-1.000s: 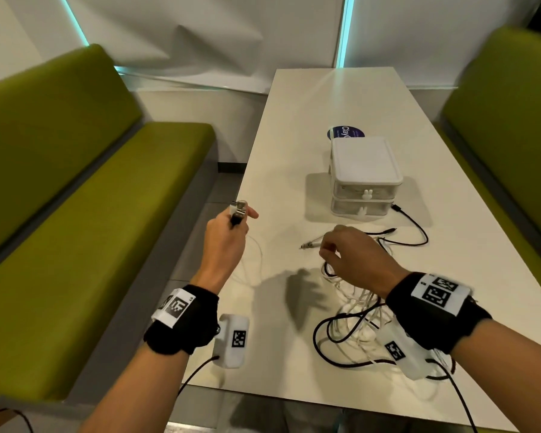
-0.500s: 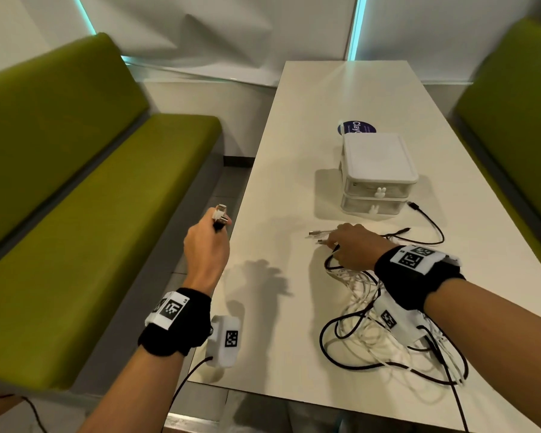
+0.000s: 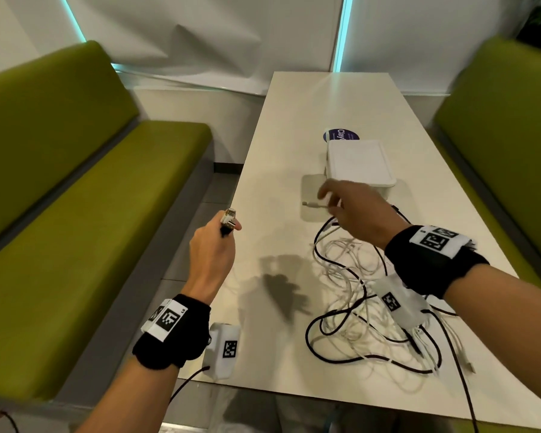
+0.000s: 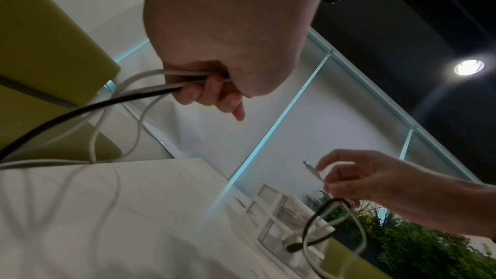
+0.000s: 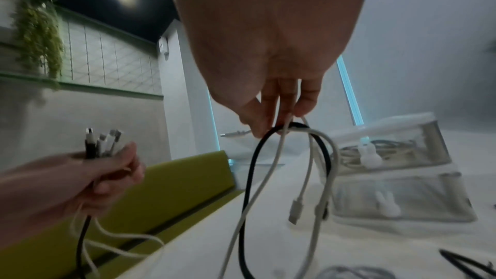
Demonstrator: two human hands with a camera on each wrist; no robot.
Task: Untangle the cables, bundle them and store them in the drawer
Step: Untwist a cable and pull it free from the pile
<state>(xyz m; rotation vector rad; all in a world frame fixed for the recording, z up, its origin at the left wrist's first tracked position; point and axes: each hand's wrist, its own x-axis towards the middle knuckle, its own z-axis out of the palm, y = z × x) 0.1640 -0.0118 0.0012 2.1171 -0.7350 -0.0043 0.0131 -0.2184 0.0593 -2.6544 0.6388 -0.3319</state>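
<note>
On my far left runs the green seat (image 3: 75,214), off the edge of the bench (image 3: 294,120). My left hand (image 3: 211,254) hangs just past that edge, its grip clenched round a gathered bunch of cable ends: a black and several white plugs (image 3: 228,218) stick up out of my fist, and the cords trail down from it toward the bench.

Further right, the tangle of cables (image 3: 366,310) lies on the near part of the bench, black and white strands looped over one another, plainly not sorted yet. From it a few strands rise to my right hand (image 3: 353,214). A moment ago this hand was pressed low on the bench at the top of the pile; now it has lifted clear and moved toward the drawer unit, with a white plug end (image 3: 313,204) pinched in its grip and a black and a white loop hanging from the fingers (image 5: 282,101). So I judge one more end is freed from the heap, ready to be carried across and added to the bunch in my left fist.

Just beyond my right hand stands the white drawer unit (image 3: 359,165), both drawers closed; through its clear fronts the right wrist view shows coiled cables already in the upper one. Behind it a dark round sticker (image 3: 341,135) lies on the bench. Bundling and storing are not yet done.
</note>
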